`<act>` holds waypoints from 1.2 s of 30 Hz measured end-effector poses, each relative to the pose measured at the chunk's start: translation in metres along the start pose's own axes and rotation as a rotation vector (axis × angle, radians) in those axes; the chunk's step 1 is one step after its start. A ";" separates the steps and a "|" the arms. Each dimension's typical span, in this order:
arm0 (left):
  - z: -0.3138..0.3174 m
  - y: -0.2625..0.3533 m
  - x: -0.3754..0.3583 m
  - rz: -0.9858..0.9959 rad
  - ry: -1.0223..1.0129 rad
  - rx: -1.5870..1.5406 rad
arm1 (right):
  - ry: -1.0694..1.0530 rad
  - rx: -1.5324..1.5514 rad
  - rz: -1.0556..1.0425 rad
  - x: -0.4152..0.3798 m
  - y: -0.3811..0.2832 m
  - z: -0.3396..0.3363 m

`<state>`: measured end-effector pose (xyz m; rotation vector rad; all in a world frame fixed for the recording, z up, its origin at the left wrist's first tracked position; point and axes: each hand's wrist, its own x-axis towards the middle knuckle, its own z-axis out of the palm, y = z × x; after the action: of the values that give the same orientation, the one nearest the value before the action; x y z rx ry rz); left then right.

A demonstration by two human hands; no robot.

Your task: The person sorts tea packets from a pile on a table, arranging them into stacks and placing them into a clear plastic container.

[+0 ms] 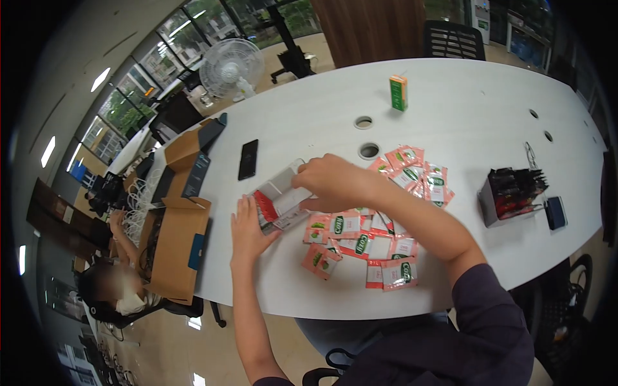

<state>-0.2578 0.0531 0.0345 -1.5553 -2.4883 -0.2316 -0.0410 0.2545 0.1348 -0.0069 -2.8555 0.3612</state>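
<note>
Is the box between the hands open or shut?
Open: the box shows its pale inside and red contents, with the left hand against its near end.

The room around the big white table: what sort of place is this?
Probably an office or shared workroom. The large curved white table has round cut-outs like cable holes, a black chair with a slotted back stands beyond it, and glass windows line one side.

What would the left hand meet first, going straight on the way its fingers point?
Probably the phone, ahead of the left hand; the white box is beside it, and depth is hard to judge.
</note>
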 end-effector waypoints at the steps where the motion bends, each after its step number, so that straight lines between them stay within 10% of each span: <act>1: 0.001 0.000 -0.001 -0.009 0.008 -0.009 | -0.059 -0.005 0.001 -0.015 0.006 -0.005; 6: 0.039 -0.029 0.003 0.020 0.213 -0.448 | -0.181 -0.032 0.201 -0.093 0.046 -0.004; 10: 0.050 -0.029 0.018 -0.309 0.361 -1.385 | -0.185 0.239 0.263 -0.119 0.023 0.045; 15: 0.051 -0.019 0.025 -0.586 0.368 -1.781 | -0.072 -0.114 0.250 -0.126 -0.020 0.095; 24: 0.068 -0.024 0.023 -0.479 0.406 -1.760 | -0.305 0.157 0.485 -0.102 -0.006 0.077; 36: 0.079 -0.028 0.025 -0.415 0.454 -1.701 | 0.160 0.499 0.148 -0.020 -0.032 0.039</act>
<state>-0.3005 0.0815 -0.0369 -0.8200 -1.9075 -2.8113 -0.0306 0.2135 0.1008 -0.1452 -2.5389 1.0406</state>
